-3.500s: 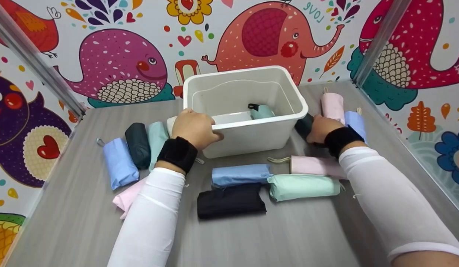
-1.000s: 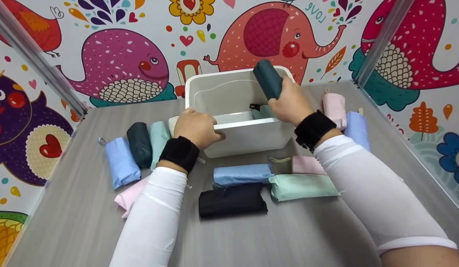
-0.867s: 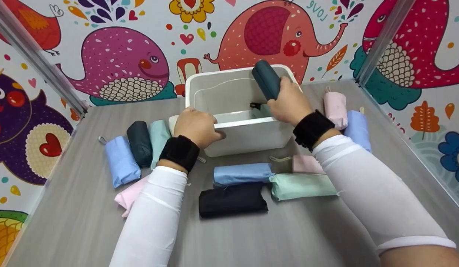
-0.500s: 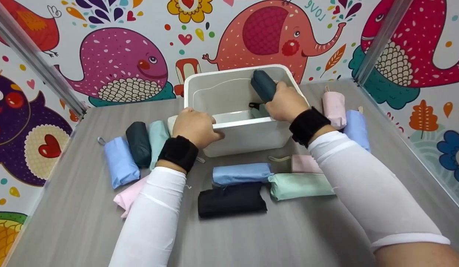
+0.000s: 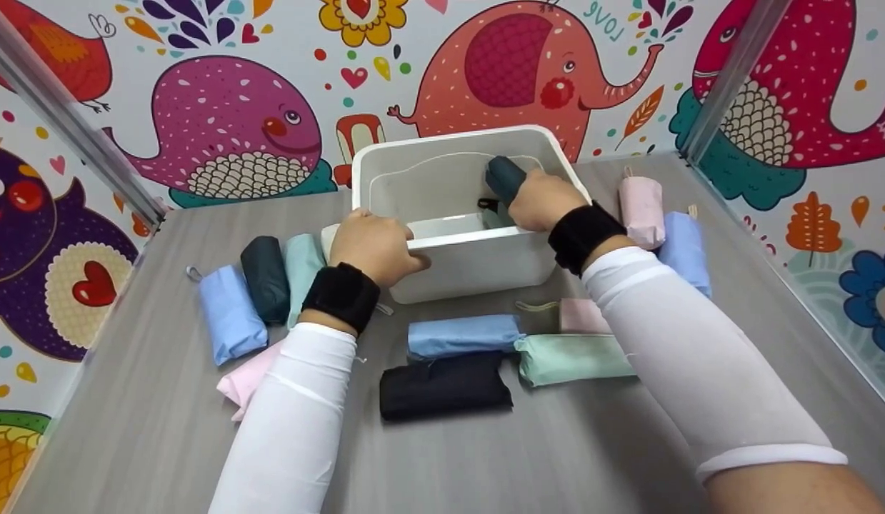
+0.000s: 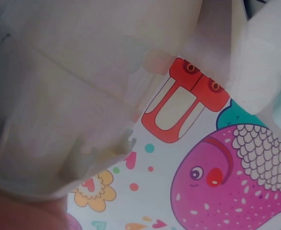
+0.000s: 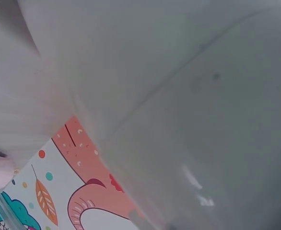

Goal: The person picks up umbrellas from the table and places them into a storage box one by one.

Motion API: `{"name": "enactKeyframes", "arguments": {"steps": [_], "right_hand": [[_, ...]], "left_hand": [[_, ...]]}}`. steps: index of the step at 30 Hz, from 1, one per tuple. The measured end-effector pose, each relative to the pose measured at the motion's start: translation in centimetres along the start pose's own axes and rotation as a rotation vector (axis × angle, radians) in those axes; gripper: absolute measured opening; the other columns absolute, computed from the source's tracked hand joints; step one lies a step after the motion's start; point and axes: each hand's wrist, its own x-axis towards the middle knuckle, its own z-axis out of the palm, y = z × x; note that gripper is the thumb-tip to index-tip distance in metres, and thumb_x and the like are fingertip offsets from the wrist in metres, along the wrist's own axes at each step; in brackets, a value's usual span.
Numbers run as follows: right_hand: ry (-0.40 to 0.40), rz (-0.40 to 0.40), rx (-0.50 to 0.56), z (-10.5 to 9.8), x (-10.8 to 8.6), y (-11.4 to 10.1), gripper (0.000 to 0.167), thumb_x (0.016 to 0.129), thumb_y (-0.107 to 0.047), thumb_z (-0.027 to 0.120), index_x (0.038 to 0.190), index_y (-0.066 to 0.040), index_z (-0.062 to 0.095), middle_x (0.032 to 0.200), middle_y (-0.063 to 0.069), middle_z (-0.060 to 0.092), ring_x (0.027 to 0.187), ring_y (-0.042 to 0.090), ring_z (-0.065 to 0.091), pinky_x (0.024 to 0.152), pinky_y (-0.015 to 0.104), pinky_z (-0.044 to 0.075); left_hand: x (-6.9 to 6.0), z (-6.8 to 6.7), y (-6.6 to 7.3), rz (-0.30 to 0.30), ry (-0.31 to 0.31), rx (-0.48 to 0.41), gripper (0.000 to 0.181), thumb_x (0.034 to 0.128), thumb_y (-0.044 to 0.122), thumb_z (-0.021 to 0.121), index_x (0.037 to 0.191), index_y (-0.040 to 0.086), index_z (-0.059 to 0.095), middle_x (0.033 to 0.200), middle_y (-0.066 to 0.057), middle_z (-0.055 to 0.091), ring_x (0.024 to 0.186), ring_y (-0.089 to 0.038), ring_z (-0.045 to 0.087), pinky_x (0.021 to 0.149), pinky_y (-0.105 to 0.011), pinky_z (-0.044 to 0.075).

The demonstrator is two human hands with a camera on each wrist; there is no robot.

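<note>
My left hand [image 5: 374, 246] grips the near left rim of a white plastic bin [image 5: 478, 264], fingers curled over the edge. Inside the bin's right half, my right hand [image 5: 546, 201] holds a dark teal folded umbrella [image 5: 505, 177], tilted with its far end up. Below it on the bin floor lies a light teal umbrella [image 5: 492, 214] with a black strap, mostly hidden by the hand and rim. The left wrist view shows the bin wall [image 6: 83, 72] and a blurred bit of hand [image 6: 25, 211]. Only pale bin wall [image 7: 179, 120] fills most of the right wrist view.
Left of the bin lie blue [image 5: 231, 314], dark green [image 5: 266, 278], teal [image 5: 304, 271] and pink [image 5: 246, 378] umbrellas. In front are blue [image 5: 463, 335], black [image 5: 446, 387], mint [image 5: 574, 358] and pink [image 5: 583, 316] ones. Pink [image 5: 641, 210] and blue [image 5: 685, 250] ones stand right.
My right hand took the dark teal umbrella from beside the bin's right side, raised it over the rim, and has lowered it into the bin. The left hand stays on the rim.
</note>
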Motion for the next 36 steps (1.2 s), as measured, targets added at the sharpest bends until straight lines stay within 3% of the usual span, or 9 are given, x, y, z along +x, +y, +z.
{"name": "enactKeyframes", "arguments": {"steps": [7,15,24,28,36], "right_hand": [[-0.048,-0.037,-0.059,-0.09,0.21,-0.07,0.051,0.093,-0.015,0.049,0.135,0.015,0.052,0.125,0.028,0.063,0.094,0.036,0.058,0.089,0.048,0.052],[-0.063,-0.079,-0.1,-0.1,0.28,-0.08,0.033,0.091,-0.012,0.049,0.107,0.008,0.071,0.104,0.021,0.065,0.081,0.032,0.056,0.072,0.039,0.045],[-0.105,-0.126,-0.165,-0.11,0.48,-0.14,0.022,0.089,-0.011,0.048,0.084,-0.002,0.068,0.091,0.014,0.06,0.075,0.029,0.051,0.065,0.035,0.04],[-0.123,-0.134,-0.191,-0.11,0.56,-0.19,0.023,0.088,-0.012,0.047,0.083,-0.003,0.068,0.093,0.014,0.062,0.076,0.028,0.051,0.066,0.035,0.039],[-0.14,-0.153,-0.247,-0.01,0.79,-0.2,0.035,0.087,-0.012,0.044,0.097,0.003,0.074,0.107,0.019,0.068,0.08,0.028,0.052,0.069,0.036,0.041]], "left_hand": [[-0.03,0.01,0.0,-0.001,0.004,0.007,0.039,0.0896,0.049,0.075,0.093,0.011,0.082,0.074,-0.004,0.076,0.09,-0.027,0.073,0.102,-0.044,0.044],[-0.02,-0.06,0.09,-0.005,-0.006,0.006,0.04,0.0894,0.05,0.075,0.096,0.011,0.083,0.075,-0.004,0.077,0.091,-0.027,0.072,0.103,-0.044,0.044],[-0.05,-0.15,0.08,-0.002,-0.009,0.011,0.041,0.0895,0.051,0.076,0.098,0.011,0.083,0.078,-0.004,0.078,0.091,-0.028,0.072,0.103,-0.044,0.044],[-0.11,-0.19,0.07,-0.002,-0.009,0.011,0.041,0.0894,0.05,0.076,0.1,0.011,0.083,0.079,-0.004,0.078,0.091,-0.028,0.072,0.104,-0.044,0.044],[-0.04,-0.08,0.08,-0.002,-0.001,-0.004,0.037,0.0888,0.047,0.077,0.092,0.011,0.082,0.076,-0.004,0.077,0.091,-0.028,0.072,0.104,-0.044,0.043]]}}
